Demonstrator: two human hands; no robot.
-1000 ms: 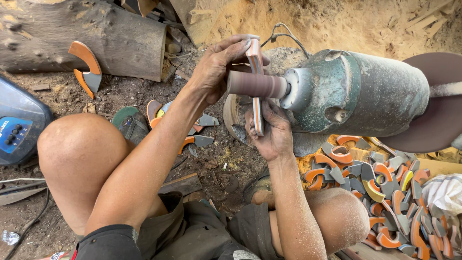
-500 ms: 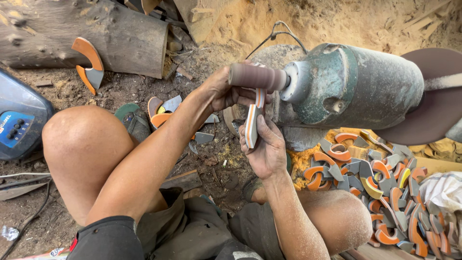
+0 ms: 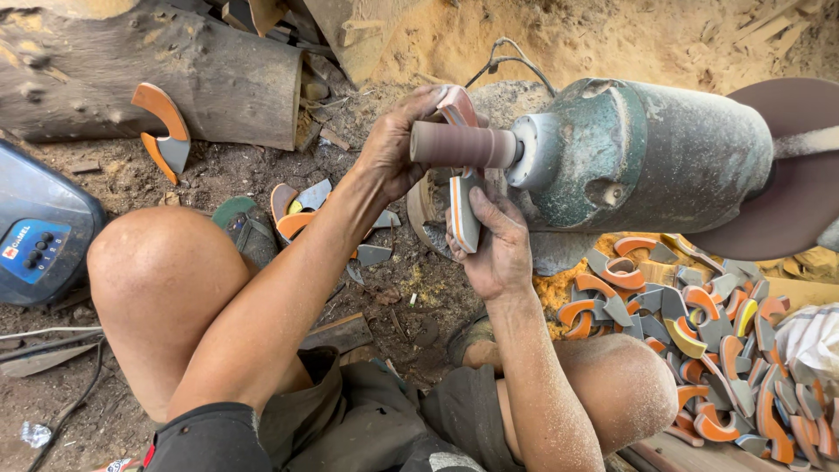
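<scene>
Both hands' grip (image 3: 463, 188) clamped on curved grey-and-orange layered piece (image 3: 464, 218) against sanding drum (image 3: 459, 145).

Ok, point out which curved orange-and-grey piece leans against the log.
The lone curved piece at upper left, propped against the log. The rest lie flat by the knees, except the one in both hands.

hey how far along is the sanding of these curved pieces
Done or not can't be told by pile: a large heap of curved orange-and-grey pieces lies at the right, a few more beyond the left forearm. In hand: left hand and right hand hold one curved piece against the sanding drum.
</scene>
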